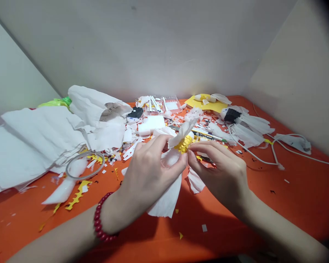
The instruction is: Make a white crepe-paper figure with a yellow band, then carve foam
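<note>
One small white body clad in overlapping yellow paper scales [184, 145]: raised over the orange tabletop [304, 204], just off mid-view towards 4 o'clock; long axis apparently running from 8 to 2.
Bare left hand [150, 160]: clasping the body between thumb and fingers from about 9 o'clock; red bead bracelet [98, 219] around the wrist.
Bare right hand [222, 164]: thumb and forefinger drawn close at the scales' 4 o'clock edge; cannot tell whether pinching anything.
Scales from right fingertips: towards 10 o'clock, practically touching; left thumb tip close too, at 6.
Upper white crinkled tissue fin [184, 129]: rising towards 1 o'clock.
Lower white crinkled tissue fin [167, 199]: hanging towards 7.
Scalloped yellow paper strip [78, 195]: lying well apart, at 8 from the body.
Black-banded white figure [232, 115]: lying at 2 from the body, tissue tails spread.
Hidden: much of the body, behind left fingers and thumb.
Hard to make out: dark slender object [207, 159], partly covered by right fingers.
Cut off: both forearms, at 7 and 5.
</note>
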A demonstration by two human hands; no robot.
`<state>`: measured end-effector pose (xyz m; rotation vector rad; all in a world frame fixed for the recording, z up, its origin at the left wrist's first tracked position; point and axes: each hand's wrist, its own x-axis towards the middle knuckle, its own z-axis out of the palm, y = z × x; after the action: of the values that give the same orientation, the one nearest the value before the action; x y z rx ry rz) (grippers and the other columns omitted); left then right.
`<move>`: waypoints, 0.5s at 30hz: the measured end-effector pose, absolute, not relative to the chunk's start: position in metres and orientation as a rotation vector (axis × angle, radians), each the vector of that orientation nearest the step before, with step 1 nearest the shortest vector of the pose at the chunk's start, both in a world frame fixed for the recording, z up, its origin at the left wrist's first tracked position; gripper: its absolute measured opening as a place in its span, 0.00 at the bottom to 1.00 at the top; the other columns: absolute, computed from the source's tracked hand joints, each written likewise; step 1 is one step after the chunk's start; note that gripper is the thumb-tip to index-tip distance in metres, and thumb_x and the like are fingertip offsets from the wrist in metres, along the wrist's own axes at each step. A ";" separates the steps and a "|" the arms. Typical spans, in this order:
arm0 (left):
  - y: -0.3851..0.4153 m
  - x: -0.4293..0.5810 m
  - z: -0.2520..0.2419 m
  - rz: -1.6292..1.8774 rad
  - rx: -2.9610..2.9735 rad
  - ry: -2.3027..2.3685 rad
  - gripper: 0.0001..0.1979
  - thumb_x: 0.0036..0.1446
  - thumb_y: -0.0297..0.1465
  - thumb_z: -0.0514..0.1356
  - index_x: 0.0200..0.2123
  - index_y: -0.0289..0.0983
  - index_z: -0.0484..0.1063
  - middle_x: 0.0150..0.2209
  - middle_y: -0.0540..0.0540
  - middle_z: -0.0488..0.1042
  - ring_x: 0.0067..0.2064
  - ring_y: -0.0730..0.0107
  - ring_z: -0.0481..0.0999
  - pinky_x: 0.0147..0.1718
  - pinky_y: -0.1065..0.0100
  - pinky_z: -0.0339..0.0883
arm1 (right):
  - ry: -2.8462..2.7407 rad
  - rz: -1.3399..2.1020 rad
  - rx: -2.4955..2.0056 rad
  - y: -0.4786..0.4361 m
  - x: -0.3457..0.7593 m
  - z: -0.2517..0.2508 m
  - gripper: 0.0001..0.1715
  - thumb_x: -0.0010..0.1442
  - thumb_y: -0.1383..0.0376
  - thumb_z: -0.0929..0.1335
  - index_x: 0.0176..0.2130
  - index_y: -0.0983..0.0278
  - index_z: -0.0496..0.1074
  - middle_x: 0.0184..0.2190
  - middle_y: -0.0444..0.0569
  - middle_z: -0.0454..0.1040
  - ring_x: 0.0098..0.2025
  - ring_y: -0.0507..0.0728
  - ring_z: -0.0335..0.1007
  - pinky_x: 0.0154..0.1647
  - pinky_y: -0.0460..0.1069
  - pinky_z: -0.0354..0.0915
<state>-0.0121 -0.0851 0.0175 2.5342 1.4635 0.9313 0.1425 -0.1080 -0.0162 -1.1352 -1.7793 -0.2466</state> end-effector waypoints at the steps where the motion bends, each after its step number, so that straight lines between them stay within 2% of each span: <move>1: -0.086 -0.012 0.017 0.925 2.547 1.453 0.07 0.51 0.34 0.61 0.33 0.39 0.66 0.30 0.49 0.74 0.33 0.64 0.74 0.34 0.64 0.65 | -1.782 -0.243 -1.142 -0.108 0.142 -0.016 0.04 0.55 0.73 0.67 0.33 0.65 0.70 0.30 0.47 0.75 0.33 0.50 0.72 0.38 0.44 0.69; 7: -0.087 -0.012 0.014 0.948 2.593 1.403 0.10 0.53 0.34 0.60 0.39 0.39 0.67 0.34 0.47 0.75 0.36 0.63 0.74 0.37 0.63 0.64 | -1.794 -0.233 -1.173 -0.109 0.142 -0.014 0.04 0.55 0.74 0.66 0.31 0.66 0.69 0.28 0.47 0.74 0.31 0.50 0.70 0.35 0.44 0.67; 15: -0.086 -0.011 0.017 0.965 2.516 1.445 0.09 0.51 0.36 0.60 0.29 0.39 0.64 0.26 0.50 0.72 0.29 0.67 0.73 0.30 0.67 0.66 | -1.757 -0.189 -1.181 -0.110 0.143 -0.011 0.04 0.53 0.74 0.67 0.31 0.66 0.68 0.28 0.46 0.74 0.30 0.50 0.70 0.34 0.44 0.67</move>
<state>-0.0110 -0.0864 0.0172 2.5162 1.4447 0.9655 0.1428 -0.1097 -0.0109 -1.1813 -1.7569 -0.1892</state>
